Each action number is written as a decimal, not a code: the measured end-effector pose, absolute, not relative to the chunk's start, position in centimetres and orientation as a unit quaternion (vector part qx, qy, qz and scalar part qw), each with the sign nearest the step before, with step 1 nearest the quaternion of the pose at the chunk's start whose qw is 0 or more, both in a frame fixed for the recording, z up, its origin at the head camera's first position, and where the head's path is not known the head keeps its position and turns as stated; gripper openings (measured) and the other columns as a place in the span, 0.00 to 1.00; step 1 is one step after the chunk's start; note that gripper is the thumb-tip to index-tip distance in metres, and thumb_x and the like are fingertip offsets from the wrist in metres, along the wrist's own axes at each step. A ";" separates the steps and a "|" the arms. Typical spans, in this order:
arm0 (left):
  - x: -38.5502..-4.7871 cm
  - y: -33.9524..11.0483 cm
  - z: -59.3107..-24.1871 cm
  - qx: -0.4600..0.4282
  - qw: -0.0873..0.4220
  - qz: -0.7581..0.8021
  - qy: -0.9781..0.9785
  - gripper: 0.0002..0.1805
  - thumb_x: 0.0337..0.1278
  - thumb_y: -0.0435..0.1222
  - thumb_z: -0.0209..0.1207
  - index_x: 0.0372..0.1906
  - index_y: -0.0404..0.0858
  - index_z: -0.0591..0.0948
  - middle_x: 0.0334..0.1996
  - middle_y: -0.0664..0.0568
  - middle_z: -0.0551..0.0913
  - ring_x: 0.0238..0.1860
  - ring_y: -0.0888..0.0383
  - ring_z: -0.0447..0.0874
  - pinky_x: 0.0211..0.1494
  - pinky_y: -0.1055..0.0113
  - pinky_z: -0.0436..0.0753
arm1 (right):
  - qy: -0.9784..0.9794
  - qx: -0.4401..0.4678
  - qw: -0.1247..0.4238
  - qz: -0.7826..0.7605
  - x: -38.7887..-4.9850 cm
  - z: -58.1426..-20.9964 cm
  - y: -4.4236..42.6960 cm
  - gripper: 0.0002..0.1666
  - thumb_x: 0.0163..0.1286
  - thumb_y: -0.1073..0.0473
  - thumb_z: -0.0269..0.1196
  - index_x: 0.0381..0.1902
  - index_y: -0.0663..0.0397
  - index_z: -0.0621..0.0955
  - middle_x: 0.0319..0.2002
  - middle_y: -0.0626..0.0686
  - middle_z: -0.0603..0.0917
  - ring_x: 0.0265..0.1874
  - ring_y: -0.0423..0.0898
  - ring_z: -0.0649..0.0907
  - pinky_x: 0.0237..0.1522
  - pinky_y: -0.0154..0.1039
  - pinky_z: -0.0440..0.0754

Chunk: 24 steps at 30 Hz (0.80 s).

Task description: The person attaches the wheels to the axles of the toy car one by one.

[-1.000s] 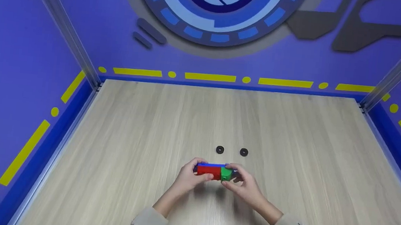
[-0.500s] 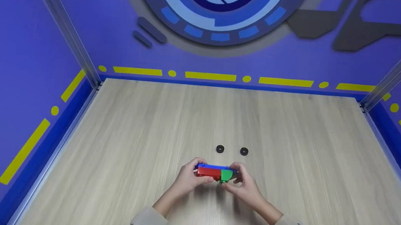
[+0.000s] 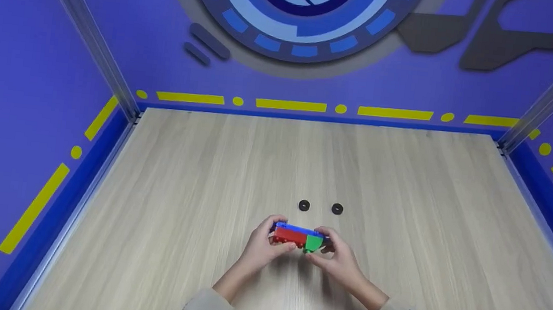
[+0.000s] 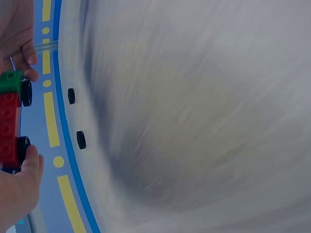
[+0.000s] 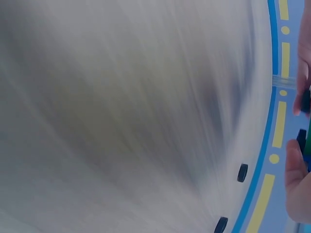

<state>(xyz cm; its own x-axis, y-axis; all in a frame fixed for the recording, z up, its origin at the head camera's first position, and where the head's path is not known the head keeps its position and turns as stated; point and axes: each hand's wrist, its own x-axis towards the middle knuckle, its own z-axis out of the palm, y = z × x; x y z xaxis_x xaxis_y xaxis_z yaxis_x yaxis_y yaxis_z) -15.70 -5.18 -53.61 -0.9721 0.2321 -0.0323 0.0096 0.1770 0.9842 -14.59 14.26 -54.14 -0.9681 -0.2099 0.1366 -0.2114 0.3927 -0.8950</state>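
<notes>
A toy block vehicle [image 3: 291, 236] hangs just above the table between both hands, with a red body, a green front block [image 3: 313, 243] and a blue base [image 3: 302, 229]. My left hand [image 3: 262, 248] grips its red end, thumb along the near side. My right hand [image 3: 340, 258] pinches the green end between thumb and fingers. In the left wrist view, red studs [image 4: 7, 129] face the camera, and black wheels [image 4: 26, 93] sit on the vehicle's side. The fingers hide parts of both ends.
Two loose black wheels lie beyond the hands, a left one [image 3: 304, 205] and a right one [image 3: 337, 209]. They rest flat on the wooden tabletop [image 3: 202, 178]. Blue-purple panels [image 3: 283, 86] with yellow marks wall in the back and sides.
The vehicle has rolled between the fingers, so its blue base shows more and red studs point toward the person. Its left end now sits slightly higher. Both loose wheels have stayed put.
</notes>
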 end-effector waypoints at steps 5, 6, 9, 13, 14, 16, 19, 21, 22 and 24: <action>-15.4 -4.5 -53.6 0.073 0.049 0.658 0.748 0.36 0.46 0.39 0.62 0.61 0.38 0.60 0.56 0.38 0.67 0.51 0.51 0.73 0.53 0.63 0.74 | -0.835 0.110 0.038 0.538 -13.8 -52.9 13.3 0.29 0.46 0.64 0.69 0.47 0.63 0.71 0.39 0.56 0.78 0.32 0.49 0.77 0.35 0.38 0.78; -15.2 -4.3 -53.3 0.067 0.044 0.664 0.744 0.36 0.46 0.38 0.62 0.62 0.38 0.59 0.56 0.37 0.67 0.50 0.50 0.74 0.52 0.62 0.75 | -0.836 0.109 0.045 0.535 -13.8 -53.0 13.1 0.29 0.46 0.63 0.69 0.47 0.63 0.71 0.39 0.57 0.78 0.32 0.50 0.77 0.35 0.37 0.78; -14.7 -3.7 -52.1 0.042 0.026 0.676 0.735 0.35 0.48 0.36 0.60 0.62 0.36 0.59 0.56 0.38 0.68 0.47 0.50 0.76 0.48 0.63 0.77 | -0.836 0.100 0.056 0.537 -13.6 -53.3 12.8 0.29 0.46 0.62 0.69 0.47 0.62 0.70 0.39 0.56 0.77 0.33 0.48 0.77 0.36 0.38 0.78; -14.2 -3.1 -50.9 0.017 0.013 0.680 0.733 0.33 0.50 0.35 0.58 0.62 0.35 0.59 0.54 0.38 0.69 0.43 0.49 0.78 0.43 0.66 0.79 | -0.836 0.086 0.069 0.538 -13.8 -54.7 12.5 0.30 0.46 0.56 0.69 0.46 0.58 0.70 0.40 0.51 0.76 0.34 0.41 0.76 0.37 0.37 0.79; -14.2 -3.0 -50.8 0.013 0.011 0.679 0.734 0.33 0.51 0.35 0.58 0.62 0.35 0.59 0.54 0.39 0.69 0.42 0.50 0.78 0.42 0.66 0.79 | -0.836 0.084 0.071 0.538 -13.7 -54.8 12.4 0.31 0.47 0.55 0.69 0.46 0.58 0.69 0.40 0.52 0.76 0.34 0.42 0.76 0.38 0.37 0.79; -14.1 -2.9 -50.9 0.007 0.011 0.681 0.732 0.33 0.51 0.35 0.58 0.62 0.36 0.59 0.53 0.39 0.69 0.41 0.49 0.78 0.42 0.66 0.79 | -0.839 0.082 0.076 0.533 -13.6 -54.9 12.2 0.31 0.47 0.54 0.69 0.46 0.58 0.69 0.40 0.52 0.75 0.34 0.42 0.76 0.37 0.36 0.78; -14.4 -2.6 -51.7 -0.007 0.011 0.685 0.729 0.33 0.52 0.36 0.58 0.63 0.38 0.59 0.53 0.39 0.69 0.42 0.49 0.78 0.44 0.65 0.79 | -0.840 0.077 0.078 0.531 -13.4 -54.9 11.9 0.30 0.47 0.54 0.69 0.46 0.57 0.69 0.40 0.52 0.75 0.33 0.41 0.76 0.36 0.35 0.78; -14.7 -2.4 -52.5 -0.015 0.006 0.688 0.725 0.33 0.52 0.37 0.58 0.63 0.40 0.59 0.54 0.40 0.69 0.42 0.51 0.78 0.44 0.65 0.79 | -0.840 0.076 0.079 0.532 -13.4 -55.0 11.8 0.30 0.47 0.55 0.69 0.45 0.57 0.69 0.39 0.52 0.75 0.33 0.41 0.76 0.35 0.34 0.78; -14.8 -2.3 -52.9 -0.018 0.003 0.689 0.724 0.33 0.52 0.38 0.58 0.63 0.41 0.59 0.54 0.40 0.69 0.42 0.51 0.78 0.44 0.65 0.79 | -0.840 0.075 0.077 0.532 -13.4 -55.0 11.7 0.30 0.47 0.55 0.69 0.45 0.57 0.69 0.39 0.51 0.75 0.33 0.41 0.76 0.35 0.34 0.78; -15.0 -2.2 -53.5 -0.025 -0.003 0.689 0.724 0.33 0.52 0.38 0.58 0.63 0.42 0.59 0.54 0.40 0.69 0.41 0.53 0.78 0.43 0.65 0.79 | -0.839 0.076 0.075 0.534 -13.4 -55.0 11.7 0.29 0.46 0.56 0.69 0.44 0.57 0.69 0.39 0.52 0.75 0.32 0.41 0.76 0.35 0.35 0.78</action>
